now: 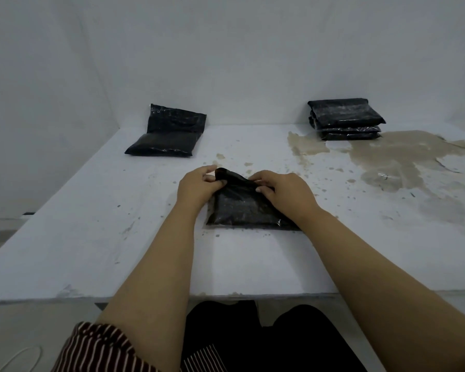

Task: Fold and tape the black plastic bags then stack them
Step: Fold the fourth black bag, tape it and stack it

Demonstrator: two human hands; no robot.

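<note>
Bag (242, 208) between both gripping hands (249, 185)

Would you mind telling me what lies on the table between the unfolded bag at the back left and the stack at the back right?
In the head view, only bare table separates the bag from the stack.

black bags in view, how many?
5 visible: one in both hands at centre, one unfolded at far left, and three stacked at far right: top, middle, bottom. The stack may hide more.
</note>
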